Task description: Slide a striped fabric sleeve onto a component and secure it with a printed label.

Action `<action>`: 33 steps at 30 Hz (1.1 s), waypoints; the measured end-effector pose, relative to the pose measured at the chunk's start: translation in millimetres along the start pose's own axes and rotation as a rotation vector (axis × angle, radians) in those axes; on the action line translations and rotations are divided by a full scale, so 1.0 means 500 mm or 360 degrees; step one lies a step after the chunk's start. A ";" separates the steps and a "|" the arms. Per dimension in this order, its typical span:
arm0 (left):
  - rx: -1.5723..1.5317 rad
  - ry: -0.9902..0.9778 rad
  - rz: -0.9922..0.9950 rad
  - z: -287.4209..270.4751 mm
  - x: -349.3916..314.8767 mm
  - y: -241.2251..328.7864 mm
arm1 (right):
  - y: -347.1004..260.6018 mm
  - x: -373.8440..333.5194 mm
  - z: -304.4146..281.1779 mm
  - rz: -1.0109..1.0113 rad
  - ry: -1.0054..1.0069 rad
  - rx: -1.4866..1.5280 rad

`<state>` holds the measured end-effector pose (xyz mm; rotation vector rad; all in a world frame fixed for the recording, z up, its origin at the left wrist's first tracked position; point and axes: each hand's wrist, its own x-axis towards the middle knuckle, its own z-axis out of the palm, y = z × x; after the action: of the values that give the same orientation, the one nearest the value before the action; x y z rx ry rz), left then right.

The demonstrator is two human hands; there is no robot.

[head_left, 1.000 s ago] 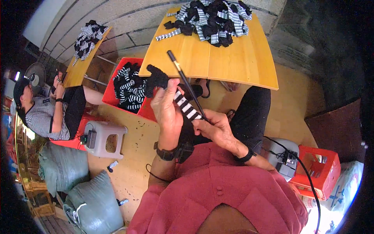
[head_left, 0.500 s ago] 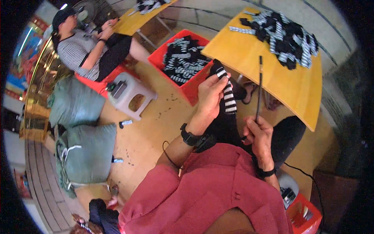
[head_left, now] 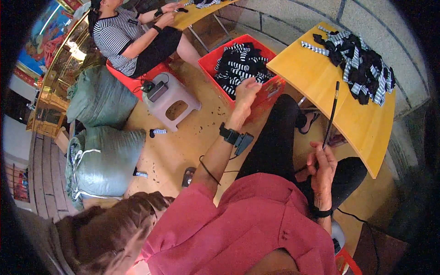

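My left hand (head_left: 246,96) is over the near edge of a red bin (head_left: 214,85), fingers loosely apart, with nothing visible in it. Black-and-white striped knit socks (head_left: 240,68) fill that bin in a heap. In my right hand (head_left: 323,165) is a thin black rod (head_left: 332,112), held near its lower end and pointing up across the table's edge. On the yellow table (head_left: 316,75) lies a pile of black and striped socks (head_left: 360,64).
A person (head_left: 117,39) sits at another yellow table (head_left: 195,17) at the upper left. Near them stand a grey stool (head_left: 176,94) with a black device and stuffed green sacks (head_left: 110,156). Loose socks (head_left: 158,132) lie on the floor. Another person's brown clothing (head_left: 114,229) fills the lower left.
My left hand has let go of the striped sock and moved over the red bin. My right hand still holds the rod, its fingers now straighter. Someone in brown has come in at the lower left.
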<state>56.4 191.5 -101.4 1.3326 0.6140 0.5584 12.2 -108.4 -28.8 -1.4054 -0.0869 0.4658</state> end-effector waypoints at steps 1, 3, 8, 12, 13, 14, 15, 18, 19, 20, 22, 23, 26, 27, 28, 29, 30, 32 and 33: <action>-0.0021 -0.0044 -0.0077 -0.001 -0.008 -0.012 | -0.001 0.001 -0.003 -0.0027 0.0006 -0.0013; -0.0069 -0.0092 -0.0135 0.002 -0.022 -0.010 | -0.003 0.007 -0.013 -0.0057 0.0009 -0.0026; -0.0176 -0.0167 -0.0126 0.005 -0.049 0.017 | 0.006 0.027 -0.032 -0.0054 0.0119 0.0114; -0.0252 -0.0429 -0.0126 0.014 -0.086 0.041 | 0.001 0.033 -0.034 -0.0037 0.0164 0.0031; -0.0330 -0.0477 -0.0134 0.023 -0.095 0.045 | 0.001 0.037 -0.040 -0.0056 0.0178 0.0063; -0.0327 -0.0460 -0.0129 0.033 -0.104 0.052 | 0.000 0.039 -0.047 -0.0076 0.0200 0.0097; -0.0319 -0.0543 -0.0140 0.042 -0.114 0.059 | -0.001 0.041 -0.055 -0.0089 0.0148 0.0135; -0.0322 -0.0683 -0.0134 0.063 -0.143 0.081 | -0.006 0.049 -0.071 -0.0141 0.0228 0.0093; -0.0329 -0.0740 -0.0099 0.073 -0.151 0.086 | -0.013 0.047 -0.072 -0.0128 0.0306 0.0104; -0.0333 -0.0824 -0.0069 0.090 -0.158 0.090 | -0.019 0.049 -0.073 -0.0138 0.0346 0.0111; -0.0345 -0.0906 -0.0096 0.106 -0.170 0.097 | -0.036 0.062 -0.086 -0.0063 0.0514 0.0066; -0.0334 -0.0898 -0.0092 0.112 -0.180 0.102 | -0.025 0.078 -0.106 -0.0174 0.0495 0.0012; -0.0287 -0.0912 -0.0100 0.123 -0.199 0.107 | -0.047 0.135 -0.127 -0.0263 0.0393 0.0127; -0.0297 -0.0992 -0.0112 0.133 -0.203 0.108 | -0.050 0.164 -0.147 -0.0342 0.0366 0.0173; -0.0275 -0.1009 -0.0129 0.146 -0.206 0.102 | -0.064 0.183 -0.159 -0.0354 0.0490 0.0159; -0.0251 -0.1009 -0.0139 0.157 -0.211 0.099 | -0.074 0.205 -0.182 -0.0398 0.0520 0.0138; -0.0257 -0.1062 -0.0152 0.171 -0.215 0.093 | -0.082 0.227 -0.204 -0.0411 0.0573 0.0135; -0.0222 -0.1119 -0.0193 0.195 -0.221 0.083 | -0.095 0.267 -0.242 -0.0344 0.0743 0.0073; -0.0213 -0.1138 -0.0204 0.203 -0.226 0.088 | -0.096 0.284 -0.255 -0.0375 0.0822 0.0075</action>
<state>44.0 48.5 -35.1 1.2469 0.0679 -0.0031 195.5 -179.4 -35.5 -1.4093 0.1749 -0.0967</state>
